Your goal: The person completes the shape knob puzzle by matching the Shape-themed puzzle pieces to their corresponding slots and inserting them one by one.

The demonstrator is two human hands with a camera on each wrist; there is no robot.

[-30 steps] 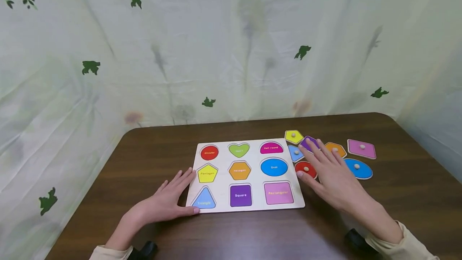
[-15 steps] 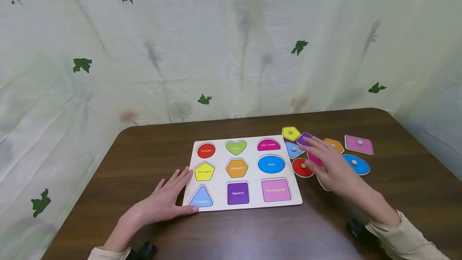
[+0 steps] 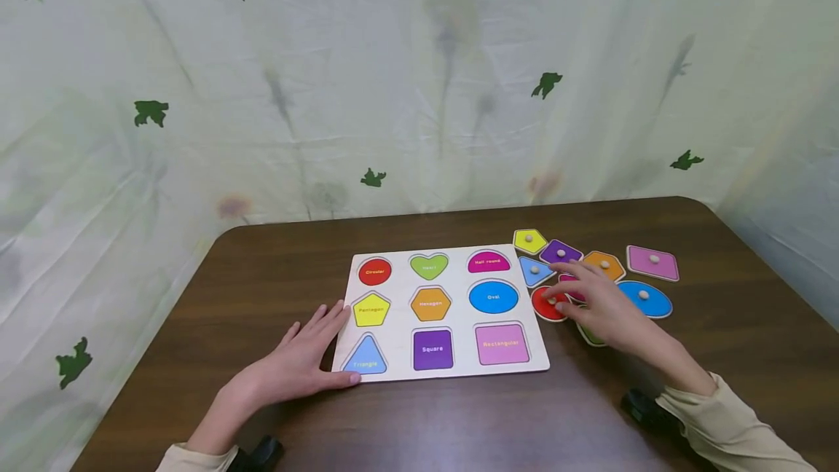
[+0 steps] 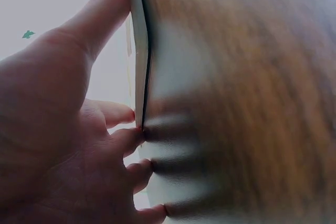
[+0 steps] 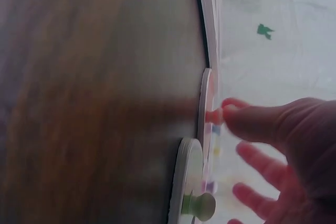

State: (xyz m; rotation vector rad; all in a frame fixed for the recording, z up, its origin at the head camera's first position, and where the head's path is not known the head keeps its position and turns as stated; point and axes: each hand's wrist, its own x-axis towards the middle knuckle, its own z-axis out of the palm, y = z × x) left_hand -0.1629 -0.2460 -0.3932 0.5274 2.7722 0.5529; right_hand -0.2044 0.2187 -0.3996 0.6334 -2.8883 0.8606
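Observation:
A white shape board [image 3: 400, 344] with printed, labelled coloured shapes lies flat on the table. My left hand [image 3: 288, 368] rests at its near left corner, fingers extended along the left side and thumb on the front edge; the left wrist view shows that thumb [image 4: 105, 11] against the board's rim. Right of the board, my right hand [image 3: 612, 310] pinches the knob of the red circle piece [image 3: 544, 310] between thumb and index finger. In the right wrist view this knob [image 5: 213, 116] meets the fingertips, and the red piece appears flat on the table. The other right fingers are held off the pieces.
Around the right hand lie more knobbed pieces: yellow pentagon [image 3: 528, 242], blue triangle [image 3: 534, 272], purple square [image 3: 561, 252], orange hexagon [image 3: 604, 264], pink rectangle [image 3: 652, 264], blue oval [image 3: 647, 301]. A magenta piece and a green piece [image 3: 590, 337] are partly hidden. Curtain stands behind the table.
My right hand, spread over the pieces earlier, has drawn back, and its thumb and index finger have closed on the red circle's knob. The left hand stays at the board.

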